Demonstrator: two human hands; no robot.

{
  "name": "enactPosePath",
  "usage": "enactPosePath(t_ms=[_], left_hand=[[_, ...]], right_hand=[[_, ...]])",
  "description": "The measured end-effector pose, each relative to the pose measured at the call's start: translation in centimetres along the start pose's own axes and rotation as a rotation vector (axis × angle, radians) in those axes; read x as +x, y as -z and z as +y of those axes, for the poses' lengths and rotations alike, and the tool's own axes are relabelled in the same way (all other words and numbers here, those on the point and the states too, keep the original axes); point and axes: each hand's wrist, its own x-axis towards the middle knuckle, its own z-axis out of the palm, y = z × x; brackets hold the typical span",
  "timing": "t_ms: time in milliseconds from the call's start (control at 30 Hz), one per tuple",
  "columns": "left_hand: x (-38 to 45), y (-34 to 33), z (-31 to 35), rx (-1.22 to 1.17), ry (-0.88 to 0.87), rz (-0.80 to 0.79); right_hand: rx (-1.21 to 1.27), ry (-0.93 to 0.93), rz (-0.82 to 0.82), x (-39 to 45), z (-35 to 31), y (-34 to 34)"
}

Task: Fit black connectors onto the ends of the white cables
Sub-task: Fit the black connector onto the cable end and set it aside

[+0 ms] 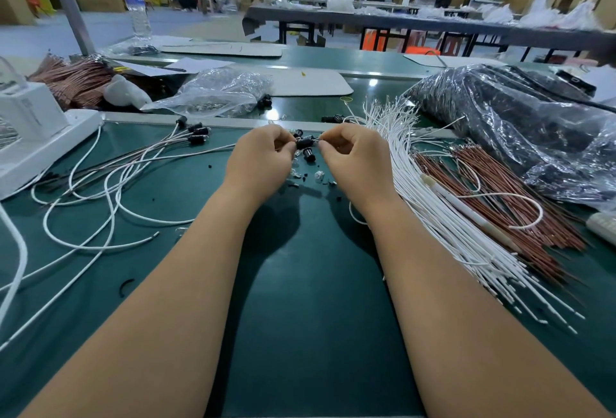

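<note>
Fingers (283, 145) of the left hand (258, 160) curl inward and pinch a black connector (304, 143), a short dark barrel lying sideways between the two hands. Fingers of the right hand (353, 159) are curled too, their tips pinching something thin and pale at the connector's right end; it is too small to tell whether that is a cable tip. Both hands hover just above the green table (310, 284), near its far rail, with forearms reaching in from the bottom edge.

Just below the held piece a second black connector (309, 154) lies on the table, with a few small clear parts (319, 176) and black crumbs scattered round it. Right of the right hand, a thick bundle of white cables (430, 197) fans from the rail down toward the near right corner, bare ended. Beside it lies a bundle of reddish-brown wires (500, 204), crossed by a single white loop.

Left of the left hand, several white cables (110, 184) curve loosely across the table, and some of them end in fitted black connectors (196, 133) clustered near the rail. A white device (30, 137) sits at the far left edge. Beyond the rail rest a clear plastic bag (216, 90) and, at right, a large bag of dark parts (520, 117)
</note>
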Motion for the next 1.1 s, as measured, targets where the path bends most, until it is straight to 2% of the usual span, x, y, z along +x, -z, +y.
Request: enactPosePath(t_ms=[300, 533, 733, 933, 1100], left_hand=[[-0.3, -0.1, 0.2, -0.024, -0.061, 0.018], [-0.5, -0.4, 0.7, 0.033, -0.137, 0.043], [-0.6, 0.0, 1.4, -0.341, 0.044, 0.011], [-0.4, 0.2, 0.8, -0.479, 0.135, -0.025], [-0.4, 0.3, 0.6, -0.587, 0.163, -0.019]], right_hand=[[0.113, -0.113, 0.002, 0.2, 0.0, 0.2], [0.079, -0.100, -0.038, 0.2, 0.0, 0.0], [0.197, -0.193, -0.083, 0.2, -0.3, 0.4], [0.329, -0.242, -0.200, 0.1, -0.3, 0.7], [0.296, -0.238, -0.191, 0.3, -0.1, 0.9]])
